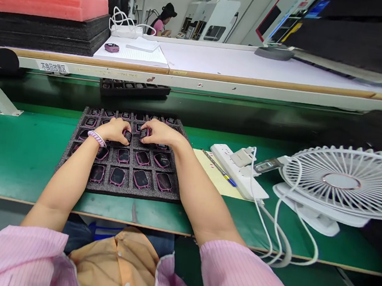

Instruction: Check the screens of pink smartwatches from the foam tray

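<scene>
A dark grey foam tray (129,191) lies on the green bench, its square pockets holding several smartwatch cases with dark screens and purple-pink rims. My left hand (113,130), with a lilac band at the wrist, pinches one watch case (127,136) over the tray's middle. Just to the right, my right hand (159,132) grips another watch case (144,133) between thumb and fingers. Both held cases are at pocket level or slightly above; which, I cannot tell. In the front row a watch case (141,179) sits face up. My forearms cover some pockets at both sides.
Right of the tray are a yellow paper (219,180), a pen (220,170), a white power strip (238,169) and a white fan (343,180) with loose cables. A shelf (221,63) runs behind, bearing red foam (48,4) and a watch case (111,48). A person (163,21) sits beyond.
</scene>
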A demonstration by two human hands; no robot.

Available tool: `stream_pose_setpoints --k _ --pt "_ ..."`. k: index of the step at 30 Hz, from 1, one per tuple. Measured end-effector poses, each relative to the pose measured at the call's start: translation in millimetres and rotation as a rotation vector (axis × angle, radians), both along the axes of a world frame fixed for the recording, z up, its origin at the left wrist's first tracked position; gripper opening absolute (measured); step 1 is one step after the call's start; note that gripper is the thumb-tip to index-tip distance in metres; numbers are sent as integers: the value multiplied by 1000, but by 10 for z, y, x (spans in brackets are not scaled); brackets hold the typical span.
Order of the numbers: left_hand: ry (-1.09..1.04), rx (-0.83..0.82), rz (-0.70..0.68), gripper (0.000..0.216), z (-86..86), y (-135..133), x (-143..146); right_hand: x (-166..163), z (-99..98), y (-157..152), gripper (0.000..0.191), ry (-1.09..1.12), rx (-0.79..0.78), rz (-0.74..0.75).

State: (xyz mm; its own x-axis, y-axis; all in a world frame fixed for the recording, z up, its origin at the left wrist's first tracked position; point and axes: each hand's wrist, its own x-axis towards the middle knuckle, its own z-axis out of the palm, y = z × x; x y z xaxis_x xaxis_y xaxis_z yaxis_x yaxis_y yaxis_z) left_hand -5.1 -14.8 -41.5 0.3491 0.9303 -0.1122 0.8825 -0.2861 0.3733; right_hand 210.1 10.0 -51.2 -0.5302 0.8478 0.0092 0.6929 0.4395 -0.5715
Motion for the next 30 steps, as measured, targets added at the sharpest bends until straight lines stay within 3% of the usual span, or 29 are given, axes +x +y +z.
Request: stream_pose_setpoints --k 3,7,10,14,16,19,25,30 --pt "128 -40 -6 53 -10 -32 11 -23 -73 30 49 -91 16 97" --pt "245 -41 52 60 100 -118 -9 -22 -133 48 56 -191 64 135" --pt "277 57 155 63 253 -200 -110 -30 -139 27 50 -185 95 118" --pt "324 164 338 42 417 -305 -398 -214 -127 -96 36 -183 173 91" --pt "357 132 424 33 415 -343 -561 -399 -121 -189 32 -198 198 99" --pt "366 31 518 36 293 -374 -752 -737 -109 -320 29 -243 209 127" --pt "146 3 551 27 19 -390 -921 -1264 -90 -390 33 -362 174 132" --pt "-267 112 555 32 38 -422 -913 -1329 -81 -376 30 -344 105 64"
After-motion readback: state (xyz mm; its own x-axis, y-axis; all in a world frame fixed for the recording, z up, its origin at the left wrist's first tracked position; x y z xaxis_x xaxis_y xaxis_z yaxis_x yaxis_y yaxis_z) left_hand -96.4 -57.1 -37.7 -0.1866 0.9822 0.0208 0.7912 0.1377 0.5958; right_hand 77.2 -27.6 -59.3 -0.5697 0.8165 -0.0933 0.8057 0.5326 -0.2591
